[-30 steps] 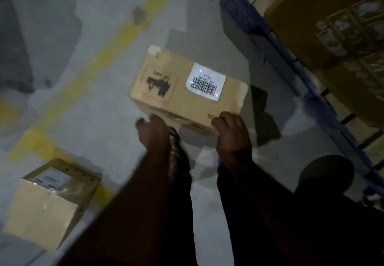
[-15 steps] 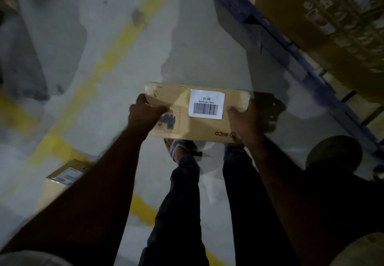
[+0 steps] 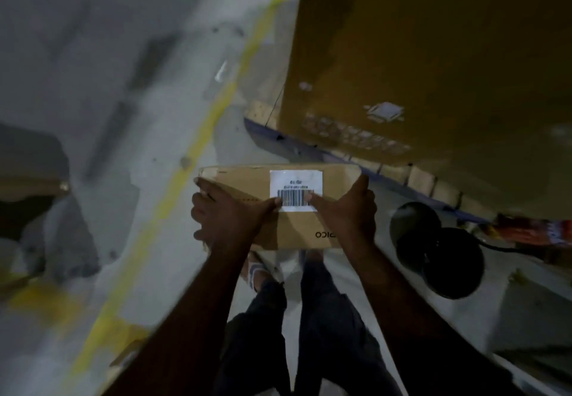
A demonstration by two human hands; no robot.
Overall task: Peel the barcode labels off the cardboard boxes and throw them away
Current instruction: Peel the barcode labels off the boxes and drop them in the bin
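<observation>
I hold a flat cardboard box [image 3: 294,228] in the air in front of me, above my legs. A white barcode label [image 3: 295,188] is stuck on its top face. My left hand [image 3: 226,219] grips the box's left end, thumb lying on top with its tip at the label's lower left corner. My right hand [image 3: 346,213] grips the right end, its thumb tip resting on the label's lower right part. The fingers of both hands are hidden under the box.
Large stacked cartons [image 3: 433,64] on a blue pallet [image 3: 309,145] stand close ahead on the right. A yellow floor line [image 3: 198,138] runs diagonally on the grey floor. Round black objects [image 3: 439,256] lie at the right. Another box's corner [image 3: 123,361] shows at the lower left.
The box has been lifted from the floor and raised toward me. Both thumbs have slid inward onto the label's lower corners. The view has swung up toward the cartons.
</observation>
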